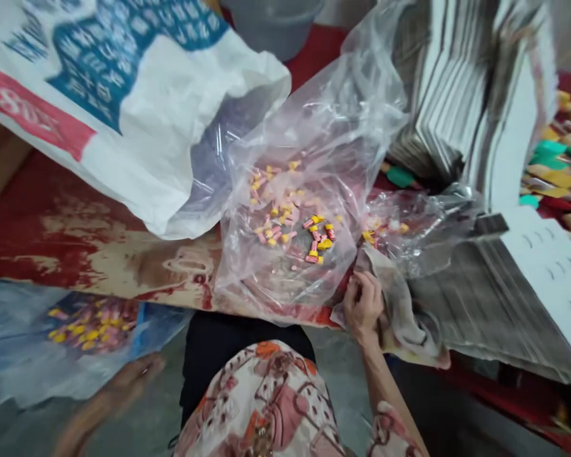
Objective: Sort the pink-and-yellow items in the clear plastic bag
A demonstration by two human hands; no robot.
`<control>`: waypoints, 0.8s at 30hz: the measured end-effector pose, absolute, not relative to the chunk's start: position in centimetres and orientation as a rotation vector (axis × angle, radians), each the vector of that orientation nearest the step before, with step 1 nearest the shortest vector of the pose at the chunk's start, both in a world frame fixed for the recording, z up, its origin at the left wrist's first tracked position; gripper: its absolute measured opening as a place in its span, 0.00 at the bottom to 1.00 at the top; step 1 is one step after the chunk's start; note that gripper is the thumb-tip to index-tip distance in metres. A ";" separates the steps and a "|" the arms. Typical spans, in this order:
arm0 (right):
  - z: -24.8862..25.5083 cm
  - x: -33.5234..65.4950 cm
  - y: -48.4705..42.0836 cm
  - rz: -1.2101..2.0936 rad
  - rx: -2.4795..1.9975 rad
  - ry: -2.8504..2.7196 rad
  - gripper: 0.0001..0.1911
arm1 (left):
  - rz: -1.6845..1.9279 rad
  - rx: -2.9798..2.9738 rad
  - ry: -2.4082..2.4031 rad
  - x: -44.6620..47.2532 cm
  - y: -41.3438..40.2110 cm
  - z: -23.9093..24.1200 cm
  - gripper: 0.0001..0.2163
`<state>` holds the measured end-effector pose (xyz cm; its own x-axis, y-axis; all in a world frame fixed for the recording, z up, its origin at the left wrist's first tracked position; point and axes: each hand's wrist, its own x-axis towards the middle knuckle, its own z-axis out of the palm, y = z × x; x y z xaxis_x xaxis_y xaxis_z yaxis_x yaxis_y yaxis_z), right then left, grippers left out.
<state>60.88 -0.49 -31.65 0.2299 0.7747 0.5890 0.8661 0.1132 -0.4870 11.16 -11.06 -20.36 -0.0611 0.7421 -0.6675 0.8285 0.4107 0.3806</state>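
Observation:
My right hand (364, 301) rests at the table's front edge with its fingers curled in. It lies against a grey stained cloth (412, 317) and close to a clear plastic bag (285, 289); what its fingers hold, if anything, is hidden. Small pink-and-yellow capped pieces (316, 238) lie in and on that bag, several in a tight cluster. Below the table edge at left, my left hand (136, 374) is smeared by motion. Beside it hangs a blue plastic bag (19, 355) with a heap of similar pink-and-yellow pieces (98, 324) inside.
A large white printed sack (181, 114) lies open across the back left of the worn red table (90, 235). Stacked white cards (457, 95) stand at the back right, more cards (547, 273) in front. Yellow and green pieces (559, 165) are heaped at far right. Behind stands a grey bucket (276, 25).

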 end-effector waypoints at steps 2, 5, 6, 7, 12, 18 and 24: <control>-30.3 58.5 -1.0 -0.137 -1.568 -1.543 0.12 | 0.143 1.378 1.846 12.9 -9.9 -18.2 0.25; -28.8 54.2 -0.9 0.044 -1.310 -1.703 0.17 | 0.377 1.455 1.518 20.5 -5.5 -16.8 0.20; -28.6 53.1 -0.4 0.138 -1.260 -1.766 0.18 | 0.392 1.462 1.331 23.5 -3.5 -17.1 0.22; -28.6 52.3 0.2 0.235 -1.255 -1.815 0.19 | 0.407 1.477 1.193 26.4 -1.3 -17.8 0.23; -30.1 53.5 4.2 0.396 -1.698 -1.690 0.19 | 0.788 1.543 1.254 31.6 8.9 -23.0 0.15; -31.1 54.7 6.3 0.386 -1.880 -1.733 0.19 | 1.195 1.281 1.474 27.1 10.9 -25.7 0.11; -32.1 55.5 5.9 0.444 -1.734 -1.737 0.21 | 0.898 1.677 1.671 28.1 7.4 -26.7 0.09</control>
